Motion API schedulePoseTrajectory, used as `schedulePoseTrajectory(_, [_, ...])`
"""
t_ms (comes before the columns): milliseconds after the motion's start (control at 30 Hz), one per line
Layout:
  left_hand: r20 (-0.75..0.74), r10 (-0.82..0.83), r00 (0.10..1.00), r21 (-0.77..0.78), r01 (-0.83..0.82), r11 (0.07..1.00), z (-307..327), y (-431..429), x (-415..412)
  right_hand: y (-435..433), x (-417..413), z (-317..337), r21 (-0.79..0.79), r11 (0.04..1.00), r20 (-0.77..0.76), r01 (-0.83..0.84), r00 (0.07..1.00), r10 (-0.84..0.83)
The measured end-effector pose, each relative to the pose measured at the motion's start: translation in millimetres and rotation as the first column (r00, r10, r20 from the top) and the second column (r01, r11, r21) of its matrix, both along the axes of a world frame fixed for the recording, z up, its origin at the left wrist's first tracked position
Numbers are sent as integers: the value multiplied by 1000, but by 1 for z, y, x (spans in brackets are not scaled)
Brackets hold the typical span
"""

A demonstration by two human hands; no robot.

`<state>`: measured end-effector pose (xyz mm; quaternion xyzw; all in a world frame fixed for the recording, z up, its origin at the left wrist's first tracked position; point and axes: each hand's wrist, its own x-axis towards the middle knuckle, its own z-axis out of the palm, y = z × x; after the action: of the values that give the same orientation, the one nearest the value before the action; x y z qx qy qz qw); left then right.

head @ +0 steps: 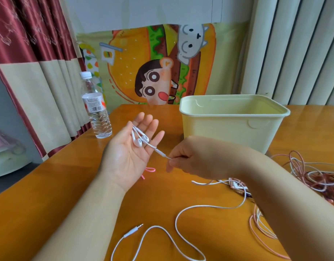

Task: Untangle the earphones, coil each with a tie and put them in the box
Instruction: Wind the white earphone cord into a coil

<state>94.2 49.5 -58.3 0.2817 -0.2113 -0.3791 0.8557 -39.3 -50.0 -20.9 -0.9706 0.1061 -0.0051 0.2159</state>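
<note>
white earphones [139, 141]: buds resting on the left grip [131, 153], which is open palm-up above the desk [49, 185]
right grip [183, 160]: pinching the cord just right of the buds, so that stretch runs left-to-right between them
hidden: right forearm covers where the cord heads toward the tangle [313, 178], can't tell if it's free; box [228, 132] sits behind

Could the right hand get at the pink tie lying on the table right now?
Probably yes, once freed. The pink tie lies on the table just beside the right hand, with open wood between them. But that hand pinches the white earphone cable, so it must let go first.
</note>
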Motion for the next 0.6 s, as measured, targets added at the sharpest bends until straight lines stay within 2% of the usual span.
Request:
schedulePoseTrajectory(233, [-51, -62, 997, -7, 62, 998, 0, 0, -4, -2, 5, -11, 21, 999, -75, 42, 996, -40])
schedulePoseTrajectory(600, [-51, -69, 996, 85, 74, 994, -5, -4, -12, -4, 7, -14, 26, 998, -144, 51, 988, -47])
